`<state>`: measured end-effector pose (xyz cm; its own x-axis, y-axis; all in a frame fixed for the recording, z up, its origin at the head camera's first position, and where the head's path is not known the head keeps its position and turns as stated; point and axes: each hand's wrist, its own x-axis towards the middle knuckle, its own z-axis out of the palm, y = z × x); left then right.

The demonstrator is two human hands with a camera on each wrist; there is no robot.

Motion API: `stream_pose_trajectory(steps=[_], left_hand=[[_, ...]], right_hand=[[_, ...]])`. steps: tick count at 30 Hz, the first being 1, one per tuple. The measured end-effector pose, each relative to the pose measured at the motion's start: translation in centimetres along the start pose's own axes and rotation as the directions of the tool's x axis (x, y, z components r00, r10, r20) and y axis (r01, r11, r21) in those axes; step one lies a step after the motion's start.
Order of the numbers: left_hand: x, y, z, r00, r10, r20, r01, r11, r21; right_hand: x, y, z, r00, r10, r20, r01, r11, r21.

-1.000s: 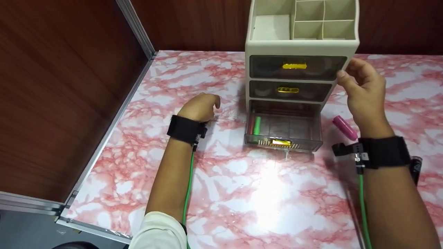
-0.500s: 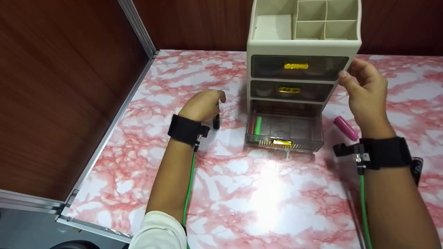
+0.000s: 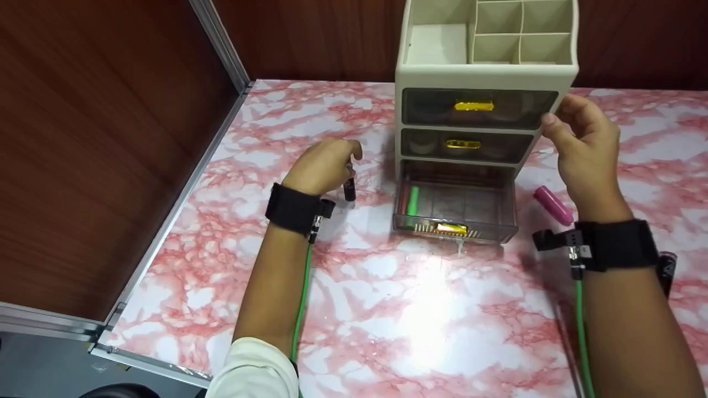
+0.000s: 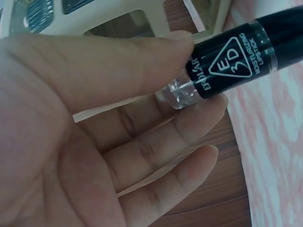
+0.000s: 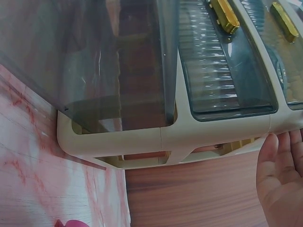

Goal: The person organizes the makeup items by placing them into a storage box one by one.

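Observation:
My left hand [image 3: 323,167] pinches a black lipstick [image 4: 232,61] by its clear end, between thumb and fingers. White print on the tube reads "3D moisturizing lipstick". To the right stands a cream desktop organizer [image 3: 487,77] with smoky see-through drawers. Its bottom drawer [image 3: 464,207] is pulled out, with a green tube [image 3: 412,200] and a reddish one lying along its left side. At the organizer's right edge, my right hand [image 3: 589,149] grips the frame, thumb in front and fingers behind the side wall.
A pink tube [image 3: 553,204] lies on the marbled table [image 3: 354,298], right of the pulled-out drawer. Partly behind the right forearm is another black tube [image 3: 667,271]. Brown wood panels [image 3: 110,138] wall in the left and back.
My left hand has risen a little away from me, and the black lipstick, hidden at first, now shows below its fingers. The right hand keeps its hold on the organizer.

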<state>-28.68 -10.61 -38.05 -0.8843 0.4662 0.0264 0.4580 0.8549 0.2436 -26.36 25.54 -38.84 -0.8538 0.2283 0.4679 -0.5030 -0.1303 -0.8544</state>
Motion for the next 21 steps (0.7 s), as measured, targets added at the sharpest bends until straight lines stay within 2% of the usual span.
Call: stream_pose_trajectory(steps=[4,9,13,15,17,21], left_hand=[[-0.4,0.6,-0.6,0.997,0.025,-0.066,-0.023,0.999,0.026],[-1.2,1.3,-1.5,0.988,0.091,-0.129,-0.086,0.995,0.043],[-2.0,1.9,-2.6,0.973,0.140,-0.184,-0.145,0.989,-0.014],[-2.4,2.2,-3.1,0.960,0.166,-0.227,-0.184,0.981,-0.061],[-2.5,2.6,-3.3,0.939,0.200,-0.280,-0.236,0.966,-0.103],[-2.0,3.7,-2.9,0.883,0.282,-0.375,-0.347,0.930,-0.119]], right_hand=[[-0.3,-0.6,0.3,1.000,0.007,0.004,-0.007,1.000,0.018],[-0.4,-0.6,0.4,1.000,0.012,-0.008,-0.012,1.000,0.019],[-0.3,-0.5,0.4,1.000,0.005,-0.008,-0.005,1.000,0.002],[-0.3,-0.5,0.4,1.000,0.004,-0.004,-0.004,1.000,0.000],[-0.2,-0.6,0.4,1.000,0.004,-0.001,-0.004,1.000,-0.002],[-0.3,-0.7,0.3,1.000,0.007,-0.006,-0.007,1.000,-0.010]])
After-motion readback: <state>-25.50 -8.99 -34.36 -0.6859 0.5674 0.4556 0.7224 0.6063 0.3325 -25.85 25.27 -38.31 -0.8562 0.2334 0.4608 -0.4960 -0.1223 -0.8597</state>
